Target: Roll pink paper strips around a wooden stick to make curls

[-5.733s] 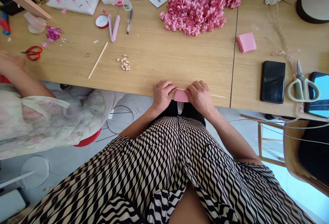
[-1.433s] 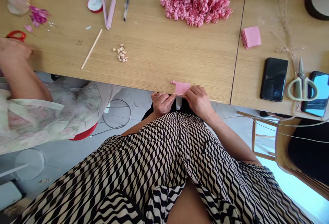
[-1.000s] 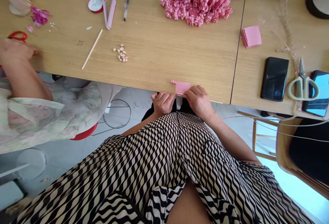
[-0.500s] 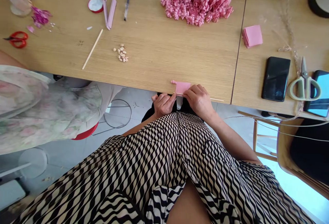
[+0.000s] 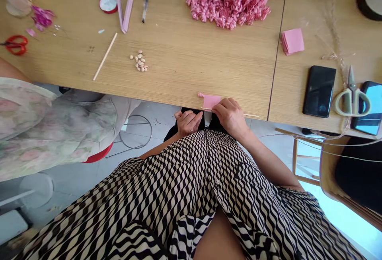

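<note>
Left of centre, a short, straight, pale wooden stick (image 5: 105, 56) and a small heap of beige, oval, nut-like pieces (image 5: 139, 61) lie untouched. At lower centre the left hand (image 5: 188, 122) has just come off the work: half-curled, holding nothing visible, it sits just beside the stick's bare tip. The flat, square, pink sheet (image 5: 211, 101), paper or cloth, too small to tell, lies at the table's (image 5: 179, 81) front edge. Right of it, the right hand (image 5: 230, 113) grips the thin, pale rod (image 5: 251, 115) along its lower edge, now seemingly steadying both alone.
</note>
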Motion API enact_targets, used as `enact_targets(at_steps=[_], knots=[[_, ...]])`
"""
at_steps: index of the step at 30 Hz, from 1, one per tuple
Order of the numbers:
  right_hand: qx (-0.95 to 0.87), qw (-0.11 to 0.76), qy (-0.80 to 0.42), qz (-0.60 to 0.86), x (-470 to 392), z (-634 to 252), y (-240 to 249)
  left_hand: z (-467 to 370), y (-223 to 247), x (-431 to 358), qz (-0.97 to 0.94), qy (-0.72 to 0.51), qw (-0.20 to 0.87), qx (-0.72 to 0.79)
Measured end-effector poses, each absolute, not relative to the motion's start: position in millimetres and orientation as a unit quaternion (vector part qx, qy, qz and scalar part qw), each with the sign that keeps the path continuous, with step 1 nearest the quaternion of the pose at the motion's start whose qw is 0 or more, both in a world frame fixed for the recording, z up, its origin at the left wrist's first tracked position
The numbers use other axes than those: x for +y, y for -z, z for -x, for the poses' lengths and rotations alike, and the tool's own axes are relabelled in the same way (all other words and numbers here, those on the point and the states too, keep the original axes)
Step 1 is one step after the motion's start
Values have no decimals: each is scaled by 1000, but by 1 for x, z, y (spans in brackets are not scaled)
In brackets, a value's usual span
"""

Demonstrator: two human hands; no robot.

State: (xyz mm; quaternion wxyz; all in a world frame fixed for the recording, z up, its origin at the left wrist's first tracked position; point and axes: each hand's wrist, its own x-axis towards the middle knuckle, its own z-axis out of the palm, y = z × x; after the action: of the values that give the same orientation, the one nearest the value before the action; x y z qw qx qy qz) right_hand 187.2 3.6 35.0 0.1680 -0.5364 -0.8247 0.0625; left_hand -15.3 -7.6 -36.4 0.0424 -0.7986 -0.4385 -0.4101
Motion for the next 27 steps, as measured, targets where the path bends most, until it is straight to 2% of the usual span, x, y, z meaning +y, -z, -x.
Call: enact_targets(at_steps=[13, 22, 27], knots=[[-824, 166, -68, 537, 4, -187, -36, 11, 28, 0, 794, 442, 96, -407], [-825, 172, -62, 535, 4, -187, -35, 13, 36, 0, 799, 386, 52, -458], [-824, 169, -71, 537, 4, -187, -36, 11, 29, -1, 802, 368, 81, -463]])
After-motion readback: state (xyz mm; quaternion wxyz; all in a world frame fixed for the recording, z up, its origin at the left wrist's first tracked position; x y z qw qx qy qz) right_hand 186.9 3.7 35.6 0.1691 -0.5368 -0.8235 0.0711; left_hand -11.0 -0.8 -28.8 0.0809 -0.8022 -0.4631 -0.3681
